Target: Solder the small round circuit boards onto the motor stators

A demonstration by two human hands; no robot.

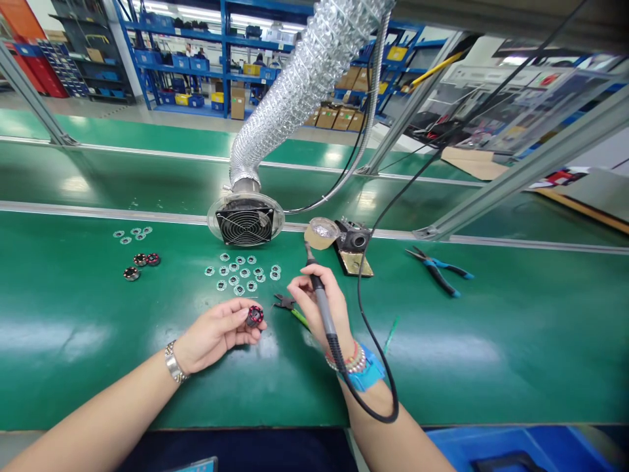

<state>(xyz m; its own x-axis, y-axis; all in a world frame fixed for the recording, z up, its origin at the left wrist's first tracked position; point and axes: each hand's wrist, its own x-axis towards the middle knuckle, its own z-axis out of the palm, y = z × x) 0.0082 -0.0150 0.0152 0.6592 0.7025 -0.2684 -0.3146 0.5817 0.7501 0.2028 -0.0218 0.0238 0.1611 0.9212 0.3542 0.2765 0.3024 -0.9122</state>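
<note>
Between the fingers of my left hand [219, 334] is a small round motor stator [255, 316], dark with red windings, held just over the green bench. My right hand [327, 301] grips a soldering iron [322, 303] like a pen. The iron's tip points up and away, close to a round tin [321, 233] with a shiny top. Beyond my left hand lie several small round circuit boards [239, 272]. Green-handled cutters [291, 308] rest between my hands, partly hidden by the right one.
A fume extractor fan [245, 226] on a silver duct [280, 98] hangs behind the boards. Right of the tin stands a soldering iron stand [354, 246]; blue-handled pliers [439, 269] lie further right. More stators [140, 260] sit at left. The iron's black cable [361, 301] loops past my right wrist.
</note>
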